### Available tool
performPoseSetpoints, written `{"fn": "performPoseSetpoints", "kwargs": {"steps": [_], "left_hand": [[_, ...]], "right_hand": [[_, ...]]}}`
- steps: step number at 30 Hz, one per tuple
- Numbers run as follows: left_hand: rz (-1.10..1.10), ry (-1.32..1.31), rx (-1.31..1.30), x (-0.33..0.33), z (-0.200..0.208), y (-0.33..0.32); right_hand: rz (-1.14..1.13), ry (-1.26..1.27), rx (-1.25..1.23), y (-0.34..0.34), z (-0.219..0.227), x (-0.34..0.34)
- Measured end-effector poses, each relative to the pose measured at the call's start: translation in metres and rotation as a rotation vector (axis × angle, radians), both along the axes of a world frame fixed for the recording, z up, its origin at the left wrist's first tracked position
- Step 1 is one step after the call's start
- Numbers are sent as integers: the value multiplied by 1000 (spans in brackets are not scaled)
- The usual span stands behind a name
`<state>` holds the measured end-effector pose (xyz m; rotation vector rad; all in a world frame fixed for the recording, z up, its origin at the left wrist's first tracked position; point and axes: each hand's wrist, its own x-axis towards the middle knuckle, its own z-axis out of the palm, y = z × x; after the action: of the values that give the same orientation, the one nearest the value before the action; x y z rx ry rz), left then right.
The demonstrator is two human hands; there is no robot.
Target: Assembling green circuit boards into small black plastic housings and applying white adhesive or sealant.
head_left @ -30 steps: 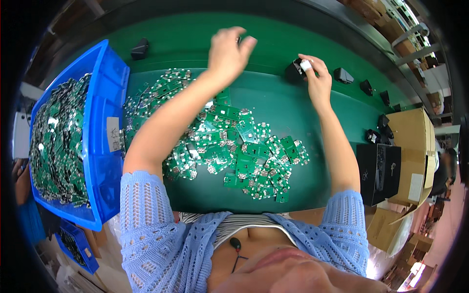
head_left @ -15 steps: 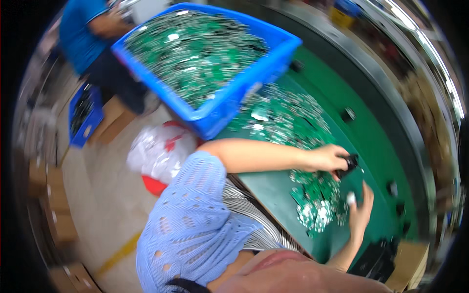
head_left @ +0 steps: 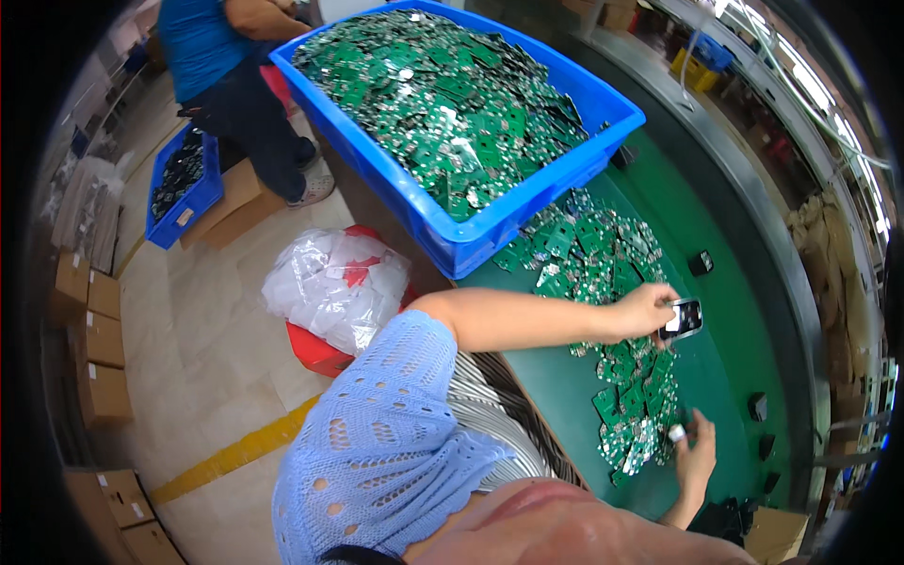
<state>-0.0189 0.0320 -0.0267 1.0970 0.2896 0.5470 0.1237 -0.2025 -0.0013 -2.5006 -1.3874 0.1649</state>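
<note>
My left hand reaches across the table and is closed on a small black device, a rounded rectangle with a pale patch and a dark, shiny face. Green circuit boards lie in a loose heap under and beside this hand. My right hand is nearer to me, at the lower end of the heap. Its fingers are bent but apart, and I see nothing gripped in them. A white covering shows at its thumb tip.
A large blue bin full of green boards stands at the table's far left. Black pieces sit along the green strip at right. A red container with a plastic bag, cartons and a person in blue are at left.
The black device in my left hand has turned, so its shiny face shows. My right hand has drawn back from the left one, toward me. The whole view has shifted.
</note>
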Motion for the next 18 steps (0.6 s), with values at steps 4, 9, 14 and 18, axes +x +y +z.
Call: {"fn": "performPoseSetpoints", "kwargs": {"steps": [4,9,14,18], "left_hand": [[81,-61,53,4,-3,20],[121,19,-13,5,-21,19],[-81,126,7,-15,2,8],[-142,83,356,-17,13,-14]], "right_hand": [[-61,30,-153,14,7,-16],[-167,136,139,12,-22,-6],[-75,36,250,49,-25,0],[112,-119,496,69,-22,-7]]}}
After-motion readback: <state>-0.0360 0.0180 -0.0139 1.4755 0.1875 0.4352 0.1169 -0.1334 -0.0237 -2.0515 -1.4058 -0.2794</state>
